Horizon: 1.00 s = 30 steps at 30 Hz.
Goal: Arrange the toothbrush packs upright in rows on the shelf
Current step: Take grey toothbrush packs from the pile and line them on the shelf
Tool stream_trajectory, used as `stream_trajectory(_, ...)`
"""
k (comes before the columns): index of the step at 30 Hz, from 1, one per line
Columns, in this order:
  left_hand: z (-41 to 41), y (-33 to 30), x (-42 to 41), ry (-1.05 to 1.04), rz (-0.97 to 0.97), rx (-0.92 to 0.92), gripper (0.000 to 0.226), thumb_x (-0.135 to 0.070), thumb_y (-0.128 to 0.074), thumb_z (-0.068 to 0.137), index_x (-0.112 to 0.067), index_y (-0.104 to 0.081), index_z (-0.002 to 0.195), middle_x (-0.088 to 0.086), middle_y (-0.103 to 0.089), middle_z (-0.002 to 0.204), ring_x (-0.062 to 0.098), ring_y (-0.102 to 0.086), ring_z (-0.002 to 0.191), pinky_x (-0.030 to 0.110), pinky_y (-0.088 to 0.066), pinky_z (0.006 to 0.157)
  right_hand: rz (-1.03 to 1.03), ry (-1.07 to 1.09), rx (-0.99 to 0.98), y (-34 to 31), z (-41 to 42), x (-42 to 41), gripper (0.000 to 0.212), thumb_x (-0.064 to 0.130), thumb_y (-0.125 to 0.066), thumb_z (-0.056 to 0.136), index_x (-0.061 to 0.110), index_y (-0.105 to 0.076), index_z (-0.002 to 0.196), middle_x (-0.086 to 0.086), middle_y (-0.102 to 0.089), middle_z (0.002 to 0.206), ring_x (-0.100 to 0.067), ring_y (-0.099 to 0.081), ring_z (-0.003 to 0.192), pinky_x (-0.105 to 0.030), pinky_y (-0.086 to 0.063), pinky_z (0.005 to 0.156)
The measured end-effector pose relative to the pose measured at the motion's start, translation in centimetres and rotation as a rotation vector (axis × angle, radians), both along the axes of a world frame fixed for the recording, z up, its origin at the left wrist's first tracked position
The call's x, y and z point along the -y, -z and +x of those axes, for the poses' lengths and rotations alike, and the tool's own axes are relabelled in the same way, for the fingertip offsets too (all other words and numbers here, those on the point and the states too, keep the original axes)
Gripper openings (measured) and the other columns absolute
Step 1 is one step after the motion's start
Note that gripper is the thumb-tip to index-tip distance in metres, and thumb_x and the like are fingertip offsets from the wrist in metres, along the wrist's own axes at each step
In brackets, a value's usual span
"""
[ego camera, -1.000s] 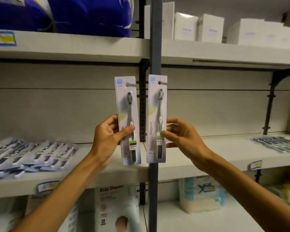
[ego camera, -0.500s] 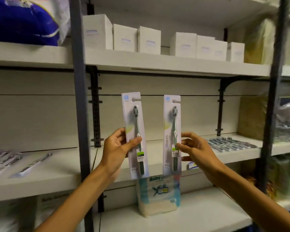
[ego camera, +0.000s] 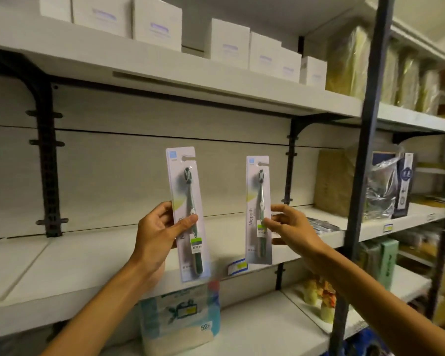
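Here, a white shelving unit is filling the view, its pale backing panel (ego camera: 144, 176) running behind a middle shelf (ego camera: 70, 265) whose board is lying bare on the left, while black slotted brackets (ego camera: 48, 160) and a dark upright post (ego camera: 362, 176) are holding the boards. On the top shelf (ego camera: 165, 73) seven white boxes (ego camera: 229, 39) are showing in a row, with yellowish wrapped bundles (ego camera: 350, 62) standing further right. Below the middle shelf a blue-and-white wrapped pack (ego camera: 180, 319) is standing upright, and a blue-and-yellow price label (ego camera: 238, 266) is sticking to the shelf's front edge. At the right end of the middle shelf a flat pile of other toothbrush packs (ego camera: 321, 224) is lying, too blurred to count. Two toothbrush packs are being held up in front of the shelf, clear of its board, both upright and well apart from each other. The left hand (ego camera: 157, 235) is gripping the left toothbrush pack (ego camera: 188, 214), thumb pressing across the front and fingers curling behind; this pack is tilting slightly. The right hand (ego camera: 290, 227) is pinching the right toothbrush pack (ego camera: 258, 209) by its right edge between thumb and fingers. Each pack is a long pale card with a hang hole on top, a clear blister holding one dark green brush with its bristles up, and a small green-and-white sticker on the handle; the right one is reading "Niepoth" along its side.
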<state>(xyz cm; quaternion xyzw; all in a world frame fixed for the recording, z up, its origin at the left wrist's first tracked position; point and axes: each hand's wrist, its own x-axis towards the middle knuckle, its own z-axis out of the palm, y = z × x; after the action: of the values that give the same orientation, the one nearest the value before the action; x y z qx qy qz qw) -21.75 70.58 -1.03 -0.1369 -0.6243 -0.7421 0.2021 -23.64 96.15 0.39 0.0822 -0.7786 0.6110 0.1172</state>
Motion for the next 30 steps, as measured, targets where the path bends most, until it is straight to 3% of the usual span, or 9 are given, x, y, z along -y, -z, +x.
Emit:
stream_trajectory(4, -4.4, 0.0, -1.5, -0.02, 0.004, 0.014, 0.027, -0.011, -0.073, 0.076, -0.012, -0.063, 0.101, 0.003, -0.074, 0.094, 0.02, -0.071, 0.078, 0.034, -0.058, 0.067, 0.053, 0.031, 0.08, -1.1, -6.5, -2.6, 0.029, 0.011, -0.061, 0.09, 0.013, -0.053, 0.119, -0.008, -0.067, 0.1, -0.018, -0.067, 0.088, -0.027, -0.055, 0.061)
stream_trajectory(12, -9.7, 0.3, -3.6, -0.044, -0.016, 0.046, 0.026, -0.009, -0.073, 0.077, -0.011, -0.063, 0.101, 0.004, -0.074, 0.091, 0.011, -0.068, 0.067, 0.023, -0.052, 0.054, 0.245, 0.032, 0.28, 0.7, -17.7, -6.2, 0.038, 0.009, -0.062, 0.089, 0.008, -0.05, 0.126, -0.009, -0.066, 0.095, -0.021, -0.067, 0.083, -0.03, -0.056, 0.067)
stream_trajectory(16, -11.2, 0.0, -4.8, -0.072, -0.036, 0.058, 0.025, -0.01, -0.073, 0.076, -0.012, -0.063, 0.1, 0.002, -0.074, 0.09, 0.012, -0.069, 0.069, 0.026, -0.053, 0.057, 0.343, 0.024, 0.334, 2.1, -21.1, -7.1, 0.043, 0.011, -0.064, 0.089, 0.005, -0.051, 0.129, -0.013, -0.068, 0.097, -0.019, -0.068, 0.079, -0.024, -0.054, 0.059)
stream_trajectory(21, -12.4, -0.1, -6.6, -0.137, -0.054, 0.072, 0.025, -0.011, -0.073, 0.076, -0.014, -0.063, 0.099, 0.002, -0.075, 0.091, 0.02, -0.07, 0.078, 0.043, -0.054, 0.076, 0.797, 0.014, 0.234, 3.2, -24.0, -8.4, 0.037, 0.026, -0.063, 0.09, 0.017, -0.059, 0.126, -0.006, -0.068, 0.111, -0.017, -0.064, 0.087, -0.027, -0.053, 0.08)
stream_trajectory(24, -12.7, -0.3, -8.0, -0.162, -0.052, 0.085, 0.027, -0.011, -0.073, 0.075, -0.012, -0.063, 0.1, 0.006, -0.074, 0.093, 0.027, -0.068, 0.084, 0.054, -0.05, 0.085, 1.031, -0.053, 0.107, 3.5, -24.5, -8.7, 0.026, 0.025, -0.06, 0.091, 0.026, -0.069, 0.115, -0.003, -0.067, 0.119, -0.02, -0.063, 0.098, -0.026, -0.051, 0.087)
stream_trajectory(30, -13.7, -0.6, -10.9, -0.185, -0.064, 0.093, 0.027, -0.01, -0.074, 0.075, -0.013, -0.063, 0.1, 0.004, -0.074, 0.094, 0.027, -0.068, 0.084, 0.052, -0.052, 0.084, 1.27, -0.094, -0.007, 4.4, -25.9, -9.2, 0.025, 0.025, -0.061, 0.087, 0.025, -0.073, 0.108, 0.0, -0.069, 0.115, -0.019, -0.064, 0.095, -0.029, -0.053, 0.088)
